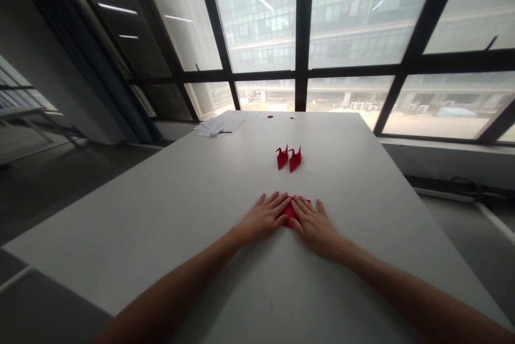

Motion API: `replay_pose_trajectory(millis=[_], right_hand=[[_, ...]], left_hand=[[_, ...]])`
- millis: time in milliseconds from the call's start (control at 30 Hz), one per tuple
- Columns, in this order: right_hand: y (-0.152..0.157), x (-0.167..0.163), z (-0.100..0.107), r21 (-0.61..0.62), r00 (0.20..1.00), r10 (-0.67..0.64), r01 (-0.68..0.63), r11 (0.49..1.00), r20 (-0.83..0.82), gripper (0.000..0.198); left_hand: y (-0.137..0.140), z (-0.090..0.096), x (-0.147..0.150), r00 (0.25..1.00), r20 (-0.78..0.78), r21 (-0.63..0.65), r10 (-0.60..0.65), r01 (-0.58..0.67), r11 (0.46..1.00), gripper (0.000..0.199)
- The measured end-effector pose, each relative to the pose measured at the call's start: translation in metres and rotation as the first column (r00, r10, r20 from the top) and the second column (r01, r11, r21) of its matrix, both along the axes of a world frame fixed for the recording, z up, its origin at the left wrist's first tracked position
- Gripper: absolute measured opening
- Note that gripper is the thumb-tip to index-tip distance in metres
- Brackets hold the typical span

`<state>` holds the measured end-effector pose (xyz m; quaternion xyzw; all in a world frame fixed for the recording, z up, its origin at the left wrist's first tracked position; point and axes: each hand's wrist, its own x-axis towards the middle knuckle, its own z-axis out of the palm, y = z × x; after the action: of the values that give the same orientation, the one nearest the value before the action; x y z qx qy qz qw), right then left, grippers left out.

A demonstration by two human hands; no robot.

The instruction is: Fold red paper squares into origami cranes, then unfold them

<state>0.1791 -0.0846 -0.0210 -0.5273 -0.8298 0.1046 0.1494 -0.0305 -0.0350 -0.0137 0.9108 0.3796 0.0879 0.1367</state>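
A piece of red origami paper (290, 213) lies flat on the white table, partly covered by both hands. My left hand (265, 217) rests palm down on its left side, fingers stretched out. From the right, my right hand (315, 224) presses on the paper with its fingers flat and spread, the fingertips close to those of the left. Both thumbs are near the paper's lower edge. Beyond the hands stand two folded red paper cranes, a left crane (282, 158) and a right crane (295, 160), side by side. How the paper is folded under the hands cannot be made out.
The white table (193, 194) reaches toward large windows (261, 16) with dark frames. At its far left lie loose white paper sheets (225, 123) with a dark pen-like item on them. Two small dark round spots, one of them a disc (270, 117), sit near the far edge.
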Motion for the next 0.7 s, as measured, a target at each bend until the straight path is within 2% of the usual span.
replay_pose_trajectory(millis=[300, 400, 500, 700], right_hand=[[-0.002, -0.001, 0.002, -0.011, 0.999, 0.005, -0.005, 1.000, 0.033, 0.063], [-0.002, -0.002, 0.000, -0.012, 0.999, -0.002, 0.002, 1.000, 0.041, 0.062], [-0.001, -0.004, -0.003, -0.003, 0.998, -0.030, 0.030, 1.000, 0.059, 0.064], [-0.003, -0.005, -0.004, -0.023, 0.985, -0.145, 0.148, 0.989, 0.095, 0.079]], left_hand=[[0.007, -0.005, -0.003, 0.989, 0.028, 0.047, 0.144, -0.145, 0.988, 0.057], [-0.001, -0.004, 0.002, 0.998, 0.005, 0.078, 0.059, -0.059, 0.995, 0.054], [-0.008, -0.001, 0.005, 0.999, -0.044, 0.054, -0.014, 0.016, 0.998, 0.054], [-0.008, 0.001, 0.004, 0.997, -0.075, 0.034, -0.014, 0.017, 0.999, 0.053]])
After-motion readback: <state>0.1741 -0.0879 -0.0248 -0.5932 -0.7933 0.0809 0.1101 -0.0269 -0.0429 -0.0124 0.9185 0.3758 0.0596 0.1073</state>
